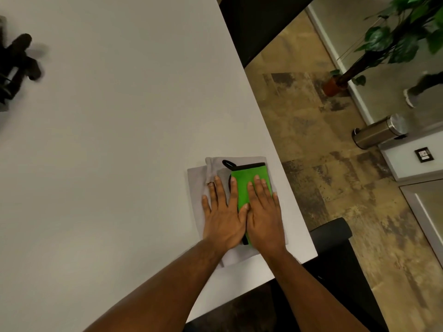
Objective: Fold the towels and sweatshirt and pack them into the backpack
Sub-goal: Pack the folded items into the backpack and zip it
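Towels, green atop grey, lie half-hidden beneath both hands, left and right, spread flat.

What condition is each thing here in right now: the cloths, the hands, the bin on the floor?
green towel: folded, lying flat on the grey one.
grey towel: folded, flat on the table near its edge.
left hand: fingers straight, pressing down.
right hand: fingers straight, pressing the green towel.
metal bin: lid closed.
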Motion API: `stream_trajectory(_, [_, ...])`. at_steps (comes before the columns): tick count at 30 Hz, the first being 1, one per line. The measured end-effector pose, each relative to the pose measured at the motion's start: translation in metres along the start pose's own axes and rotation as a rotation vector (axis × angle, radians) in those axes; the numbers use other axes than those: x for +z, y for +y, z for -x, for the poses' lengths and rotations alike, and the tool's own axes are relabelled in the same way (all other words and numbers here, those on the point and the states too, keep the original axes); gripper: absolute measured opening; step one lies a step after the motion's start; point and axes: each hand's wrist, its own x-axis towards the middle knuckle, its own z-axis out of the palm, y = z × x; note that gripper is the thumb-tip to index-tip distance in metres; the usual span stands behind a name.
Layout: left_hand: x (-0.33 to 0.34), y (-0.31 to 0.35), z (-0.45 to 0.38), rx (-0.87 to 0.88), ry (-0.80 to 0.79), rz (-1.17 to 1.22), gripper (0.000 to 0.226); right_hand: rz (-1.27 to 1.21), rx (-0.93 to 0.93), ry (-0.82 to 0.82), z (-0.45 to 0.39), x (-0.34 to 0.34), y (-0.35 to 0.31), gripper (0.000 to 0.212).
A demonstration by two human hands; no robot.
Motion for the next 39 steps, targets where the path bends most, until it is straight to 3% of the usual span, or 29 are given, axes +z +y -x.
stream_trajectory(13, [0.001,0.007,-0.011,0.029,-0.085,-0.024,0.074,0.046,0.008,0.009,-0.001,-0.002,0.014,0.056])
stream_trajectory(21, [-0.032,-0.053,0.009,0.27,-0.095,-0.001,0.067,0.22,0.042,-0.017,-0.002,-0.01,0.001,0.068])
stream_trajectory(26, [-0.067,-0.122,0.046,0.257,-0.003,-0.082,0.061,0.248,0.153,0.09,-0.013,-0.009,-0.047,0.055])
stream_trajectory(28, [-0.085,-0.153,0.058,0.24,0.063,-0.122,0.062,0.207,0.066,0.109,-0.015,-0.002,-0.081,0.054])
stream_trajectory(31, [-0.119,-0.199,0.072,0.147,0.18,-0.133,0.062,0.131,-0.129,0.047,-0.013,0.022,-0.135,0.05])
stream_trajectory(35, [-0.178,-0.266,0.077,-0.017,0.434,-0.179,0.055,0.097,-0.174,-0.114,-0.003,0.058,-0.192,0.057])
stream_trajectory(39, [-0.246,-0.321,0.072,-0.272,0.581,-0.231,0.059,0.159,-0.218,-0.199,0.006,0.074,-0.22,0.06])
